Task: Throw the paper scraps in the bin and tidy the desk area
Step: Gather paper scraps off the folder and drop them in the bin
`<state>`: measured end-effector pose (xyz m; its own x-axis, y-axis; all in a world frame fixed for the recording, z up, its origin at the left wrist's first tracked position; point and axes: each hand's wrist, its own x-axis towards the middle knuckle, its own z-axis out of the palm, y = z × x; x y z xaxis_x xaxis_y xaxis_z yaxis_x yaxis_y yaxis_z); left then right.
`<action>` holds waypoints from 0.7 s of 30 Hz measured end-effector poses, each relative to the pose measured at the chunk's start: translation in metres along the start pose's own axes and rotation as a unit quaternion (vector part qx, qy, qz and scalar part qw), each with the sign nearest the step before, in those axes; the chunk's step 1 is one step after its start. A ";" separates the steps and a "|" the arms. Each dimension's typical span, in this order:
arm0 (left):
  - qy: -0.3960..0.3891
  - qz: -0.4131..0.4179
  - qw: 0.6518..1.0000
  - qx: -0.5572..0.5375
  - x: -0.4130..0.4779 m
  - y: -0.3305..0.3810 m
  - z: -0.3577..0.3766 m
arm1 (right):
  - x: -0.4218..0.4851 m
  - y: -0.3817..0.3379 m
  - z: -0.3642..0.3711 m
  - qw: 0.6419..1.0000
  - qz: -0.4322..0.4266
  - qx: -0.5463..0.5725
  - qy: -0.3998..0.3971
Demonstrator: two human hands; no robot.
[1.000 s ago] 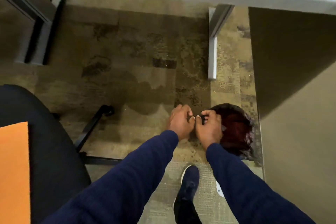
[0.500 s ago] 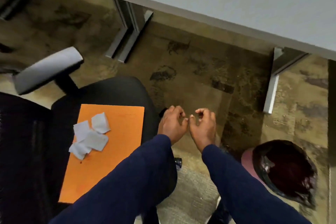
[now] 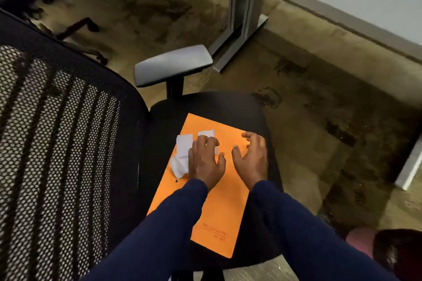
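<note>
Your left hand (image 3: 205,162) presses spread fingers on white paper scraps (image 3: 183,143) atop an orange envelope (image 3: 219,207) on the chair seat (image 3: 228,105); your right hand (image 3: 251,159) hovers open beside it.

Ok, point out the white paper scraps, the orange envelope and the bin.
white paper scraps (image 3: 183,143): head view, on the flat upper-left scrap.
orange paper envelope (image 3: 219,223): head view, on its bare lower half.
dark-lined bin (image 3: 397,251): head view, on its dark liner.

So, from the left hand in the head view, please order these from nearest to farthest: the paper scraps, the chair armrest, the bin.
1. Paper scraps: under the left hand, touching its fingers.
2. Chair armrest: beyond the seat, ahead.
3. Bin: on the floor, far right.
</note>
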<state>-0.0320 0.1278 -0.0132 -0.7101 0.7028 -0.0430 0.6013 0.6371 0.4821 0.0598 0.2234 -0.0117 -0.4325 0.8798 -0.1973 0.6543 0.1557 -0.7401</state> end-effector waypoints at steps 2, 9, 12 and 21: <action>0.023 -0.041 0.999 0.024 -0.006 -0.025 -0.005 | -0.003 -0.007 0.018 0.998 -0.043 -0.034 -0.034; 0.006 -0.236 0.970 0.051 -0.023 -0.059 0.002 | -0.002 -0.020 0.063 0.966 -0.142 -0.169 -0.135; 0.012 -0.280 0.959 0.046 -0.022 -0.058 0.009 | 0.005 -0.027 0.076 0.945 -0.170 -0.243 -0.141; 0.047 -0.287 0.954 0.070 -0.024 -0.057 0.022 | 0.013 -0.027 0.071 0.913 -0.211 -0.319 -0.142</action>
<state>-0.0412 0.0819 -0.0593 -0.9628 0.1988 -0.1833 0.1424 0.9490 0.2814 -0.0075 0.1990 -0.0399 -0.8135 0.5435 -0.2070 0.5815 0.7636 -0.2806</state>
